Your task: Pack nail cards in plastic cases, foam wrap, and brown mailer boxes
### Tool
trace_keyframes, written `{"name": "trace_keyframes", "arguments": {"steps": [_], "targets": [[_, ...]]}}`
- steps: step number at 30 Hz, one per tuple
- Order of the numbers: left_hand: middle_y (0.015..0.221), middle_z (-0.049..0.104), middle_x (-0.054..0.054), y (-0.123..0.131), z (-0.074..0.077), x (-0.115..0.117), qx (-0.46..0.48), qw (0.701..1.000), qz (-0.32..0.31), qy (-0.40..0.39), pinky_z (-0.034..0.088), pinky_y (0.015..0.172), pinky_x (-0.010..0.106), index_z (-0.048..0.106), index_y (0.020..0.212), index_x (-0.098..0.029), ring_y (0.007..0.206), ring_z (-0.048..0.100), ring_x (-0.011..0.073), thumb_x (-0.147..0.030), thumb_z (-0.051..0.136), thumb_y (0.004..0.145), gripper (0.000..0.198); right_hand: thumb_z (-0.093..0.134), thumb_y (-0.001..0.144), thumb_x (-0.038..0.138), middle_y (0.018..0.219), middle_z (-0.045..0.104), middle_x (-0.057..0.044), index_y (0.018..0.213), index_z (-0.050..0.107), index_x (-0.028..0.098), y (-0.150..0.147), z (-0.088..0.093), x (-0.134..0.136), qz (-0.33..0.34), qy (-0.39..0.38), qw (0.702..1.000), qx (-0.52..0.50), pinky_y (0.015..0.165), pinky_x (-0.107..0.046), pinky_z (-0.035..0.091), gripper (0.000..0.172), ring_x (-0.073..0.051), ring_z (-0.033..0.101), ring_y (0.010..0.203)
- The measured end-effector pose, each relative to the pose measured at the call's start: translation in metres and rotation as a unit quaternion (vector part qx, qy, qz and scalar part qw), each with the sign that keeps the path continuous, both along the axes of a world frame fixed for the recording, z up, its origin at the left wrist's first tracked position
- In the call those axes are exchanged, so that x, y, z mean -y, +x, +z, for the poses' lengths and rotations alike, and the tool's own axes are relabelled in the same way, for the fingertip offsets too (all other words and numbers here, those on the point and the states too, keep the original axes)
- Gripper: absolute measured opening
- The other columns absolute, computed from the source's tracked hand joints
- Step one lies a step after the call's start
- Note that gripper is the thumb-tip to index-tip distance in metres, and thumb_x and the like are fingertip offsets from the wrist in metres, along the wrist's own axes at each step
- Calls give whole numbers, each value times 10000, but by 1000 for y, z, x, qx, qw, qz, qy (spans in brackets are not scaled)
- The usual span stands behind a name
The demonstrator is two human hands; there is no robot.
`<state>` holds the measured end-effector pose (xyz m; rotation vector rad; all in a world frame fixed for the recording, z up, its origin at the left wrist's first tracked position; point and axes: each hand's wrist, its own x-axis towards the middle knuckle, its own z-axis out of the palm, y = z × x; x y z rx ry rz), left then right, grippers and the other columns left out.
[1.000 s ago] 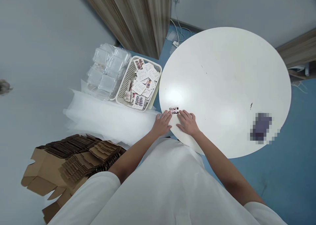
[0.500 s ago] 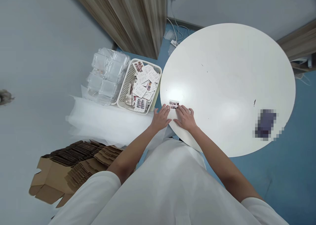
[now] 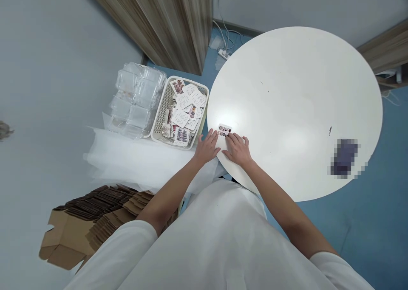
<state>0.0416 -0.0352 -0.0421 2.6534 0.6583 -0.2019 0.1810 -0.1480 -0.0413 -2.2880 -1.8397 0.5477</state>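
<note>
A small white card of press-on nails [image 3: 225, 130] lies flat at the near left part of the round white table [image 3: 296, 77]. Two rows of dark and pale oval nails show on it. My left hand [image 3: 206, 147] rests at the table's edge with fingers stretched out, fingertips by the card's left near corner. On the other side, my right hand [image 3: 239, 150] lies with fingers extended, its fingertips at the card's right near edge, covering a bit of it. Both thumbs point inward. Neither hand is wrapped around anything.
Left of the table stands a white basket [image 3: 156, 126] of similar cards. Beside it are stacked clear plastic boxes [image 3: 140, 88], white foam sheets [image 3: 137, 158] and folded cardboard boxes [image 3: 70, 235]. A blurred dark object [image 3: 344, 157] lies on the table's right side.
The card has turned slightly and sits a little farther from me. Both hands have shifted slightly with it, fingers still extended. The camera view has moved a little.
</note>
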Motion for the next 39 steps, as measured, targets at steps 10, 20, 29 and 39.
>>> {"name": "trace_keyframes", "arguments": {"steps": [10,20,29,39], "targets": [[1406,313,128,0,4,2,14,1000,14,2,182,996,474,294,1348,-126,1334,183,262,-359,302,869,533,344,844,473,1335,405,-153,1262,399,148,-1,7,1,-4,4,1000,6,964,-480,152,532,-304,314,1222],[1376,371,123,-10,21,43,36,995,87,28,212,988,461,394,1281,-153,1321,227,264,-322,339,863,454,367,843,465,1262,485,-133,1221,437,184,9,22,46,4,34,999,11,957,-464,176,476,-286,387,1172],[1351,410,117,-23,45,103,30,972,216,86,242,969,473,454,1230,-181,1315,238,280,-306,373,847,411,342,863,297,1081,601,-104,1207,439,202,34,24,78,61,93,994,-24,949,-464,181,370,-245,510,1003],[1274,497,104,-83,65,145,23,941,321,102,237,981,503,514,1155,-218,1260,344,288,-319,392,836,357,346,846,241,964,651,-73,1210,416,204,-6,47,50,177,111,977,-40,919,-457,233,373,-201,602,832]]}}
